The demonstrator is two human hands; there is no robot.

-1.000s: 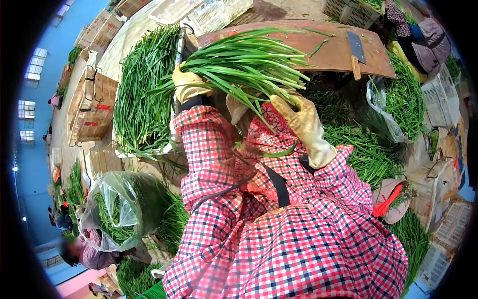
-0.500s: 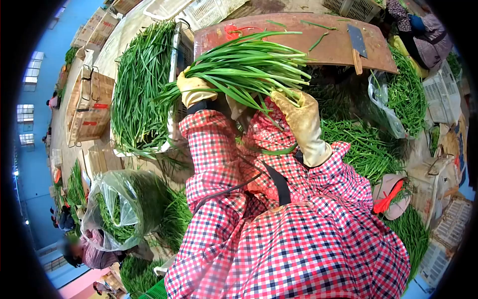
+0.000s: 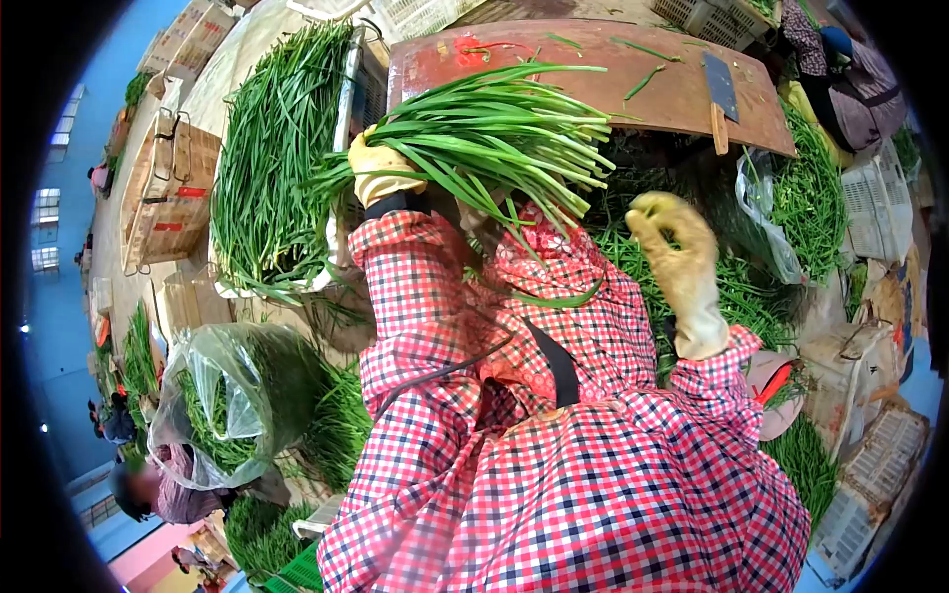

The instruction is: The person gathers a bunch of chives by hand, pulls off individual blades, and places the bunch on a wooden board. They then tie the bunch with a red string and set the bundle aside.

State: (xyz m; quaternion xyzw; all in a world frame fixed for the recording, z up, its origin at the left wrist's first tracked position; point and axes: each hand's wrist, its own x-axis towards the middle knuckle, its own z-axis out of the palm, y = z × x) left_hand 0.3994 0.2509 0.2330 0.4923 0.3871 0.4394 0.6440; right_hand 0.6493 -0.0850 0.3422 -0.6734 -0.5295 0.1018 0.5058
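Note:
A large bunch of long green leafy stalks (image 3: 494,124) lies across in front of me, pale ends to the right. Wrapped round its left part is my left hand (image 3: 384,170) in a cream glove. My right hand (image 3: 677,232), also gloved, is raised apart from the bunch, to the right of its pale ends. Its fingers curl toward the thumb, and whether something small is between them cannot be made out. One loose leaf (image 3: 559,299) rests on my checked clothing.
A board (image 3: 633,74) ahead bears a knife (image 3: 720,94) and stray stalks. A crate full of greens (image 3: 282,158) stands left, with a plastic bag of greens (image 3: 247,395) nearer. More greens (image 3: 736,296) lie right. Other people (image 3: 860,84) are at far right and lower left.
My right hand has moved away from the bunch's pale ends, to the right and slightly down. My left hand still holds the bunch in nearly the same place.

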